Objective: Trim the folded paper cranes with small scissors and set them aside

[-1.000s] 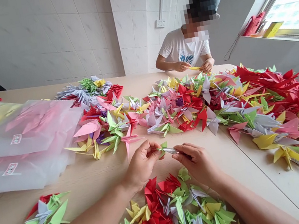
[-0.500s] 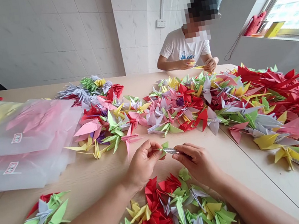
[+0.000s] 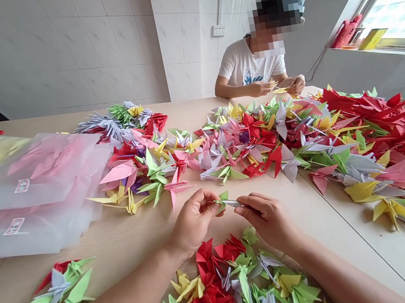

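Between the thumb and fingers of my left hand is a small green paper crane, partly covered by the fingertips. My right hand is closed on silver metal tweezers, whose tips point left and meet the green paper. Below my hands lies a pile of folded paper cranes in red, green, yellow and pale lilac. By my left forearm sits a small group of green, red and lilac cranes.
A long heap of mixed paper cranes stretches across the table. Clear plastic bags of folded paper lie at the left. Opposite, a person in a white shirt handles yellow paper.
My tweezers have shifted and turned slightly at the green crane, while my left hand stays in place. The person opposite has moved both hands slightly right.
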Available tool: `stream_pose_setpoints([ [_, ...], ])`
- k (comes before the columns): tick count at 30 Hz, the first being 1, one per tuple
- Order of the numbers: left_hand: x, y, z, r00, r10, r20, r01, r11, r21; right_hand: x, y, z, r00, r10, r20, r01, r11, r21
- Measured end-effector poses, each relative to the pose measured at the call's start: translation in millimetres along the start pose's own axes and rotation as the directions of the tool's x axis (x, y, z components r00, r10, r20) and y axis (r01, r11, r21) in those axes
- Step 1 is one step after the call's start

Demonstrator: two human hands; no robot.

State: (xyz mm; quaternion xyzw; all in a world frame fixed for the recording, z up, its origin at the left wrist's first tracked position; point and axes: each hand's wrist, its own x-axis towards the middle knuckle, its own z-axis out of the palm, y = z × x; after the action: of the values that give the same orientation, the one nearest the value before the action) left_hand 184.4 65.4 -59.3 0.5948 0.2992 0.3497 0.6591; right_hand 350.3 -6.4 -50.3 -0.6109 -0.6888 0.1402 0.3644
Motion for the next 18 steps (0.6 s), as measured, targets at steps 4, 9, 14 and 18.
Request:
stream_pose_setpoints([
  [4, 0.2, 0.0, 0.2, 1.0, -0.007, -0.002, 0.007, 1.0, 0.002, -0.2, -0.6, -0.3, 1.0, 0.007, 0.004, -0.007, 1.0, 0.012],
  [9, 0.2, -0.6, 0.2, 1.0, 0.0, 0.007, 0.0, 1.0, -0.005, 0.9, -0.2, -0.6, 0.999, -0.008, -0.033, 0.008, 1.0, 0.005],
  [14, 1.0, 2.0, 1.5, 1.0, 0.0, -0.009, -0.001, 0.999, -0.04, 1.8, 1.1, -0.8, 0.985, 0.126, -0.115, -0.112, 0.986, 0.12],
  [18, 0.9, 3.2, 1.7, 1.0, -0.016, -0.013, 0.016, 0.998, -0.06, 5.5, 7.1, -1.8, 0.948, 0.297, -0.111, -0.243, 0.906, 0.347],
])
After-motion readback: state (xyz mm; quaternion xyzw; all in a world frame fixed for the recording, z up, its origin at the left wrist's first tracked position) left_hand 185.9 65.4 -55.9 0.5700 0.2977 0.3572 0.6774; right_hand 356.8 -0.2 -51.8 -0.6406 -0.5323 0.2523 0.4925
